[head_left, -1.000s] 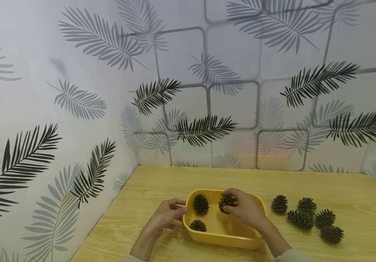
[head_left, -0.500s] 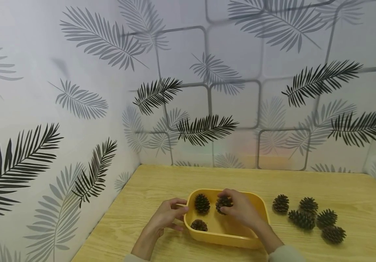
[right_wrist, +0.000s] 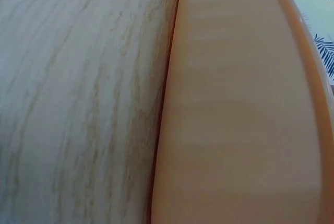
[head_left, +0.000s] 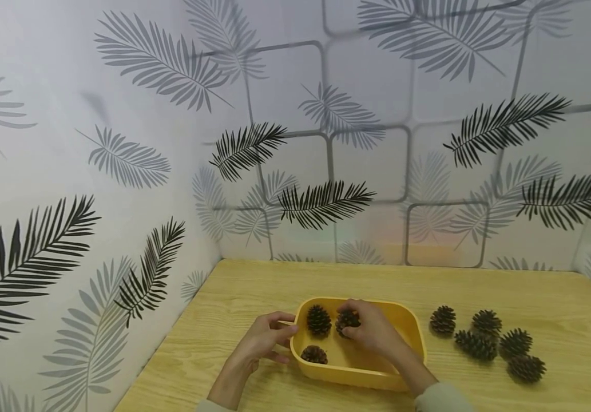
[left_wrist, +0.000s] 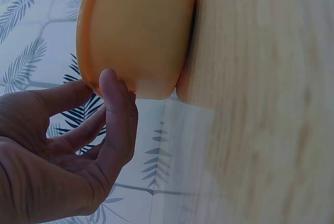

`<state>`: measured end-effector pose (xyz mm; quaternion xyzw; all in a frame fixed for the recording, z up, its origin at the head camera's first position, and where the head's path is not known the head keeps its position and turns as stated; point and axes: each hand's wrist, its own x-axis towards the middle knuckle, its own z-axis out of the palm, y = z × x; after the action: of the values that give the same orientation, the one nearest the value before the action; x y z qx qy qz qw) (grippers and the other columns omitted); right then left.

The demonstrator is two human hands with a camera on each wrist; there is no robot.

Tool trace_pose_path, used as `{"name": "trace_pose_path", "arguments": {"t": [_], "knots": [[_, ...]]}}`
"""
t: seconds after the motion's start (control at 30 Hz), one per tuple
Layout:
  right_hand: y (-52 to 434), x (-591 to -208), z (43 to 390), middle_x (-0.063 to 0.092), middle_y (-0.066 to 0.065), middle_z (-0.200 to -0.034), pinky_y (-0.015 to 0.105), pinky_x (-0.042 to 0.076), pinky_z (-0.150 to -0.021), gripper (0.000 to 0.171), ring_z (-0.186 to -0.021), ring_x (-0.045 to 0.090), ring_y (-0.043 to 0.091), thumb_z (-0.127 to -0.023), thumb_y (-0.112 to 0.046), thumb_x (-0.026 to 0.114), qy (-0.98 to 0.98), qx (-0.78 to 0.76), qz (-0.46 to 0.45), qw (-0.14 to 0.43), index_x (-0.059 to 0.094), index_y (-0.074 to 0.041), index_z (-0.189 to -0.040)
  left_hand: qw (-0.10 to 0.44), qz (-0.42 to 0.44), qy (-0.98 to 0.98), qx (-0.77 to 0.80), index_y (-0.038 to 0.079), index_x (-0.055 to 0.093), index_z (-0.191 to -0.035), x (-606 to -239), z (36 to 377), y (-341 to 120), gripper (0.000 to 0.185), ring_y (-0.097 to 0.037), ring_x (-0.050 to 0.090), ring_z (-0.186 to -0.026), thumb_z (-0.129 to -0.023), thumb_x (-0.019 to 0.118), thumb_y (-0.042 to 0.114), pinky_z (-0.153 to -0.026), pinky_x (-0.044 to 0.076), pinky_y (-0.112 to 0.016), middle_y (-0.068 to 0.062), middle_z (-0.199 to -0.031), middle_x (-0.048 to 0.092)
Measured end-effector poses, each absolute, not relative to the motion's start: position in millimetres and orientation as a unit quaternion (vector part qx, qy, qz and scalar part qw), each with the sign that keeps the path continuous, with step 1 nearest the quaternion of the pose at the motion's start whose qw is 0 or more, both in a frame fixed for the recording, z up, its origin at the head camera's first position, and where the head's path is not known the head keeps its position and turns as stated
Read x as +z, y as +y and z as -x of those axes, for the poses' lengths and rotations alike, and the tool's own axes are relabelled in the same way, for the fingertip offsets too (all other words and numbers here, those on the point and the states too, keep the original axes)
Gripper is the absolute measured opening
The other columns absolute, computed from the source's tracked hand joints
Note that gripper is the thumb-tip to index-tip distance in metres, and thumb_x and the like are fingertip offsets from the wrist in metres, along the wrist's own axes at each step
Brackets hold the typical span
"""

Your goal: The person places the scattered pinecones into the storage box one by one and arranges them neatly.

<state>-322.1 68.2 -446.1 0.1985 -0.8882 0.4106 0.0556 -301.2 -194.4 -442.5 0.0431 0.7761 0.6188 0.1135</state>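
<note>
My right hand (head_left: 375,329) reaches into a yellow plastic tub (head_left: 346,375) and grips a dark brown pine cone (head_left: 345,324) between thumb and fingers. Left of it, a second pine cone (head_left: 318,320) stands near the tub's far left corner. Another pine cone (head_left: 314,354) lies by the near left wall. My left hand (head_left: 264,337) rests its fingertips against the tub's left end. The left wrist view shows those fingers (left_wrist: 116,114) loosely bent at the rim, outside the orange-looking wall. In the right wrist view only the tub's outer wall (right_wrist: 240,98) and wood show; the hand is out of sight.
Several pine cones (head_left: 475,345) lie loosely grouped on the wood-grain table (head_left: 244,286), right of the tub. One pine cone (head_left: 443,320) sits nearest its right end. Behind the table rises a leaf-patterned wall covering (head_left: 367,166).
My right hand has moved left inside the tub with the pine cone, closer to the far left one. The left hand stays at the tub's end.
</note>
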Motion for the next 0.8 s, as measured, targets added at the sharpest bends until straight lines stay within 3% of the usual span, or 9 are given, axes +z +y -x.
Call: {"name": "trace_pose_path", "arguments": {"t": [0.43, 0.8], "knots": [[71.9, -443.6, 318.8, 0.072, 0.009, -0.121, 0.058, 0.056, -0.100, 0.040, -0.116, 0.064, 0.040, -0.085, 0.014, 0.076, -0.888, 0.420, -0.184, 0.037, 0.072, -0.007, -0.119, 0.112, -0.044, 0.776, 0.619, -0.001, 0.061, -0.140, -443.3, 301.4, -194.8, 0.044, -0.023, 0.071, -0.083, -0.102, 0.070, 0.020, -0.059, 0.066, -0.035, -0.017, -0.115, 0.065], [75.9, -443.8, 318.8, 0.070, 0.009, -0.122, 0.053, 0.060, -0.093, 0.042, -0.110, 0.066, 0.035, -0.085, 0.016, 0.074, -0.889, 0.414, -0.191, 0.036, 0.072, -0.006, -0.121, 0.109, -0.045, 0.779, 0.616, -0.001, 0.060, -0.140, -443.5, 301.1, -193.6, 0.044, -0.024, 0.072, -0.085, -0.102, 0.070, 0.020, -0.060, 0.067, -0.035, -0.016, -0.115, 0.064]]}}
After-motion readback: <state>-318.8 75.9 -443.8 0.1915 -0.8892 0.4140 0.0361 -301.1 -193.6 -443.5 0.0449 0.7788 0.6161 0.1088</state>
